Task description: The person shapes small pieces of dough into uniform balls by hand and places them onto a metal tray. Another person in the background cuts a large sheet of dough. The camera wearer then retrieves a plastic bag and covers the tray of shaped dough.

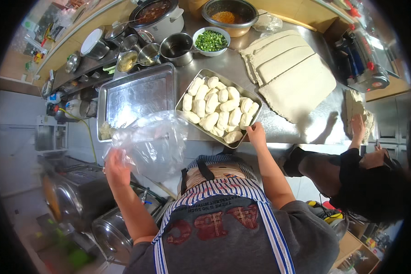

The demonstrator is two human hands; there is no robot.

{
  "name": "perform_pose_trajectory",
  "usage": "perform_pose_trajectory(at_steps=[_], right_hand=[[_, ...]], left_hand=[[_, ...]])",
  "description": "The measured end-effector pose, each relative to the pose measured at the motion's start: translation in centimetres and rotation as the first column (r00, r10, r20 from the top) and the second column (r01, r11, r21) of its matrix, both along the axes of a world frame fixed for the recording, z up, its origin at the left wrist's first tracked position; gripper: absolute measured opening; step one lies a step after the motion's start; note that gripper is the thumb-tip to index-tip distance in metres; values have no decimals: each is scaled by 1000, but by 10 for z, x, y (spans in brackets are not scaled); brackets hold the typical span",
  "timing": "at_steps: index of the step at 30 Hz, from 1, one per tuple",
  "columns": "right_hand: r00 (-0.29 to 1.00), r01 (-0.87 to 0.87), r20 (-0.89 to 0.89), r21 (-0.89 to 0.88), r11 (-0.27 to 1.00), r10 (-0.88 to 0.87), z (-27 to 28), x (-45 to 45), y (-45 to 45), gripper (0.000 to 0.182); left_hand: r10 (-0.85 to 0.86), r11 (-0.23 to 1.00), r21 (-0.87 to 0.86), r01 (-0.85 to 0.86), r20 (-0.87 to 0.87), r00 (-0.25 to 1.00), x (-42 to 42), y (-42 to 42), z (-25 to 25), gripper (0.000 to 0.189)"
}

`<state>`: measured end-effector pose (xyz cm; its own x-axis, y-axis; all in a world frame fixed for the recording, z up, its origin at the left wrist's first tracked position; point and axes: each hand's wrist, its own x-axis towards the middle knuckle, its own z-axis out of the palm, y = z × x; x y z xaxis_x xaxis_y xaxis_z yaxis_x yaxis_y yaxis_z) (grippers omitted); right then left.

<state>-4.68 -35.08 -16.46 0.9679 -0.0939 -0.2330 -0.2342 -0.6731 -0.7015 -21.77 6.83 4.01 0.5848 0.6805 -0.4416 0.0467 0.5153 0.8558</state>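
My left hand [117,167] holds a clear plastic sheet or bag [154,144], bunched and draped in front of the counter edge. Part of the plastic overlaps a large shallow metal tray [173,92] on the left. My right hand [257,135] grips the near right rim of a smaller rectangular metal pan [260,108], which sits at an angle by the counter's front edge. Heaped in that pan are many pale oblong dough pieces [211,103]. A small pale lump [106,131], unclear in kind, lies in the large tray's near left corner.
Rolled dough sheets [298,77], partly cut into strips, lie right of the pan. Behind are a bowl of chopped scallions [211,39], a metal pot [176,49] and a slow cooker [157,20]. At right, a co-worker's hand [358,126] touches more dough [354,101] near a machine [366,61].
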Motion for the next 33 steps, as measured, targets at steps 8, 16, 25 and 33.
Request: perform_pose_trajectory(at_steps=[8, 16, 25, 33], right_hand=[[993, 40, -113, 46, 998, -34, -17, -18, -20, 24], [961, -139, -270, -305, 942, 54, 108, -20, -31, 38], [981, -194, 29, 195, 961, 192, 148, 121, 109, 57], [948, -193, 313, 706, 681, -56, 91, 192, 91, 28]], left_hand=[[-323, 920, 285, 271, 155, 934, 116, -38, 41, 19], [-496, 866, 225, 446, 287, 819, 201, -82, 49, 26], [-664, 702, 548, 454, 275, 695, 191, -76, 19, 23], [-198, -9, 967, 256, -253, 947, 153, -72, -51, 13]])
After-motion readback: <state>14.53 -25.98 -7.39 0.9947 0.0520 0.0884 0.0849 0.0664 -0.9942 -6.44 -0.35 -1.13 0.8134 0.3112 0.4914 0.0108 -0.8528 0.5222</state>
